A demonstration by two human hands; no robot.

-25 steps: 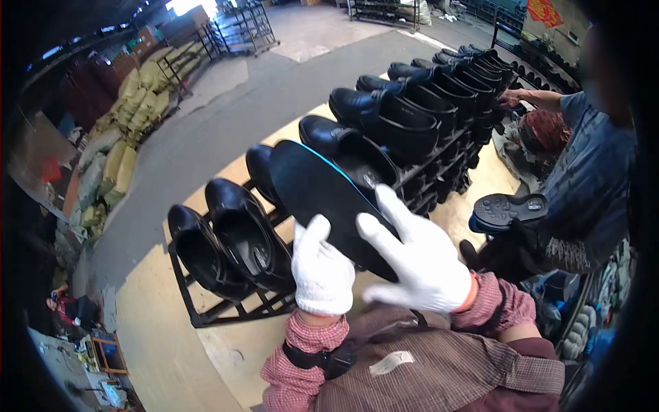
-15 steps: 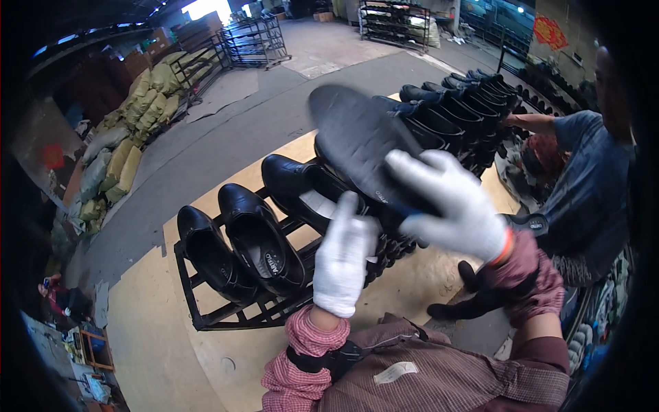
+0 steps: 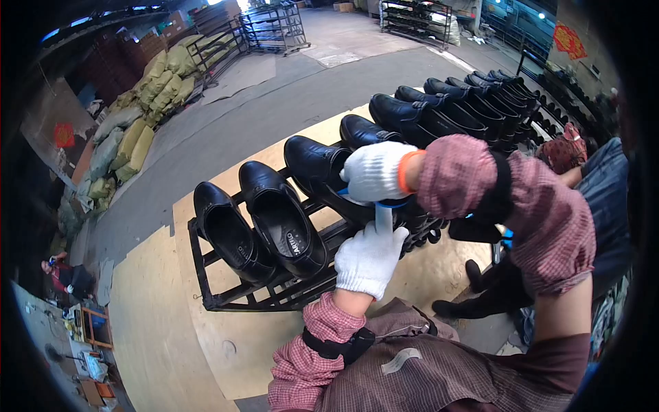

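A black leather shoe [image 3: 312,161], third along the rack's near end, has my right hand [image 3: 379,170] over its opening. The right hand is gloved in white, its fingers closed on a black insole with a blue edge [image 3: 393,203] and reaching into the shoe. Most of the insole is hidden under that hand. My left hand [image 3: 371,259], also gloved, points its index finger up at the heel end of the same shoe, with the thumb apart. Two black shoes, one [image 3: 226,230] at the rack's end and another [image 3: 278,216] beside it, have insoles showing inside.
The black metal rack [image 3: 206,268] carries a long row of shoes [image 3: 439,110] running to the far right. A co-worker's jeans-clad leg [image 3: 604,199] is close on my right. Stacked sacks [image 3: 154,93] and another rack [image 3: 274,27] stand farther off.
My right hand has brought the insole down from above the row and into the third shoe. The left hand has moved right to that shoe's heel. The view has shifted slightly.
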